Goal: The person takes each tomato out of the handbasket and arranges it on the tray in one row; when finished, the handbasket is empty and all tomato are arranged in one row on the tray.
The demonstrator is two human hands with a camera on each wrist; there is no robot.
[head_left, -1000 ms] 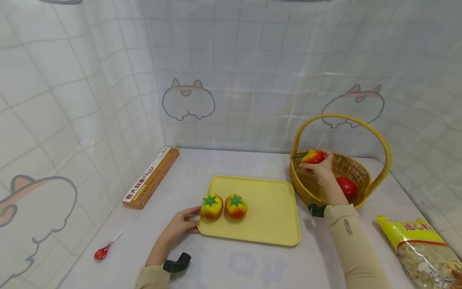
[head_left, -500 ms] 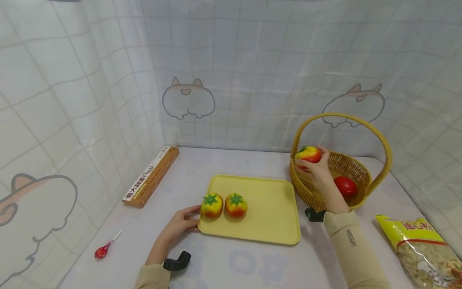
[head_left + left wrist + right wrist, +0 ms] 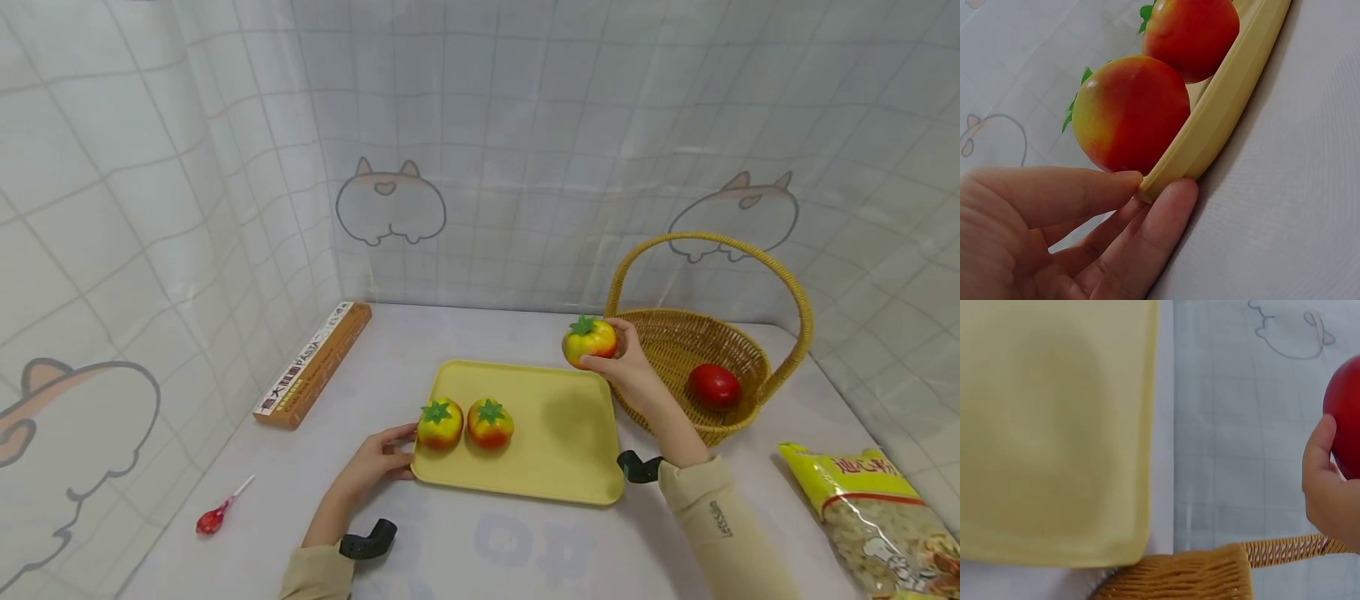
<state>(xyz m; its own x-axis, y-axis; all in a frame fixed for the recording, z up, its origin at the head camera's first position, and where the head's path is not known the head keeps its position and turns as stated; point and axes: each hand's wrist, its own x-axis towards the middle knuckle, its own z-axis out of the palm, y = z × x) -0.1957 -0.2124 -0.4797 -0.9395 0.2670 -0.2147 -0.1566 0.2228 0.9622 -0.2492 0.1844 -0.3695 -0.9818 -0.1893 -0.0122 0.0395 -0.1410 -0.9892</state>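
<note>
Yellow tray [image 3: 555,446]: two bright fruits [image 3: 491,425] inside, left | left hand [image 3: 375,458] pinches its left edge | right hand [image 3: 632,363] holds third fruit [image 3: 590,342] up near its far right corner | woven basket [image 3: 667,337], right: round red thing [image 3: 715,387] inside

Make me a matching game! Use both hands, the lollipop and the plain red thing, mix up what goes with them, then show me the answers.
Things:
1. Left hand
2. Right hand
3. Lollipop
4. Plain red thing

Places and states:
A. Inside the basket
B. Holding a green-topped fruit
C. Lying on the table
D. Pinching the edge of the yellow tray

Right pairs: 1-D, 2-B, 3-C, 4-A
</note>
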